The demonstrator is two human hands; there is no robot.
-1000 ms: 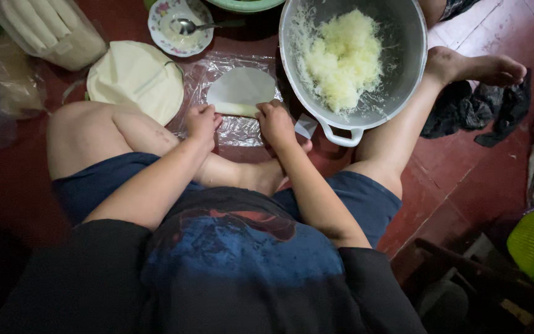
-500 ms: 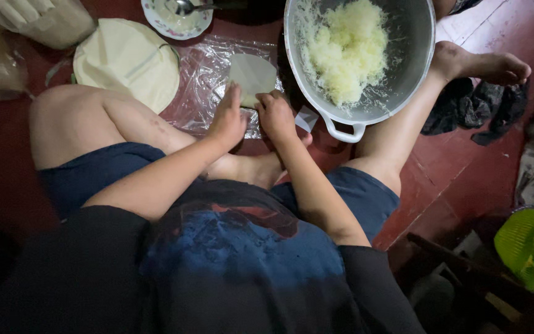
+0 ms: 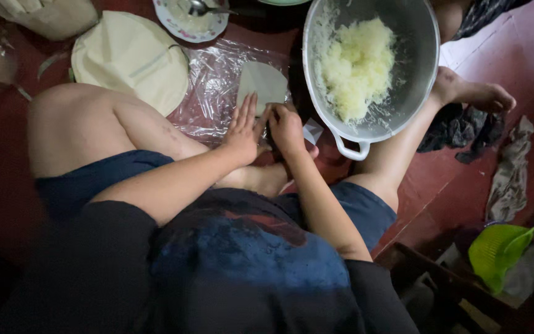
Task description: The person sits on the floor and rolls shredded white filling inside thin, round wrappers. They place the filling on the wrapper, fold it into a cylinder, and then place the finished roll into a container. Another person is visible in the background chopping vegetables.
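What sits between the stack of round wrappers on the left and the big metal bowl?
Head view: a clear plastic sheet on the floor, with one small pale wrapper lying on it. Both hands, left and right, rest at its near edge.

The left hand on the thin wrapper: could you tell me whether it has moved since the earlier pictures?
Yes. The left hand has slid from the plastic sheet's left part toward the metal bowl, beside the right hand.

1. The pale dough round [image 3: 262, 83], upper middle of the frame, has its near edge hidden under the left hand [image 3: 242, 127] and right hand [image 3: 287, 128]
2. The patterned plate [image 3: 183, 21] is cut off by the top edge
3. The sack [image 3: 47, 15], upper left, runs out of frame
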